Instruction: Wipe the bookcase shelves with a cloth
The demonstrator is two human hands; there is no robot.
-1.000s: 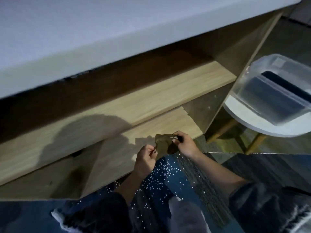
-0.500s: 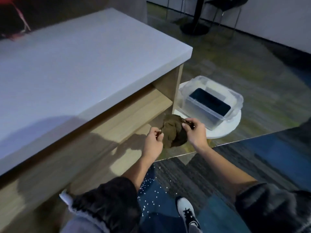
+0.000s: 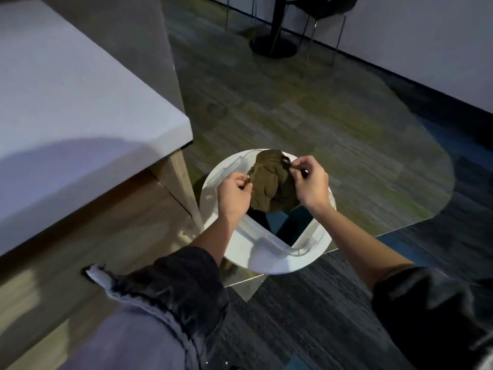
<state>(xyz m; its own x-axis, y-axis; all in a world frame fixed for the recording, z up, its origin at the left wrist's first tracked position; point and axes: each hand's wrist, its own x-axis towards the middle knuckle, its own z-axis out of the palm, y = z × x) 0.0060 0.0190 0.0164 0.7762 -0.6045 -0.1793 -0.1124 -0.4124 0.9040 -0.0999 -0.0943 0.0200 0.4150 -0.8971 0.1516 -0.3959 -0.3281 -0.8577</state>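
Both of my hands are pinching the brown cloth by its edges. My left hand is nipping the near left edge between thumb and curled fingers, and my right hand is doing the same at the upper right edge, so the crumpled cloth is hanging spread between them. I am holding it this way, I judge, to open it out and keep any drips falling into the tub instead of onto the carpet. The cloth is hovering directly above the clear plastic tub, which is sitting on a round white stool just beside the end of the bookcase, close enough to reach without getting up. The inside of the tub is looking dark and bluish; I cannot tell whether water is in it or whether I am only seeing through its clear walls, and I can make out nothing else inside. My guess is that I am rinsing or readying the cloth, with the shelves on my left waiting to be wiped.
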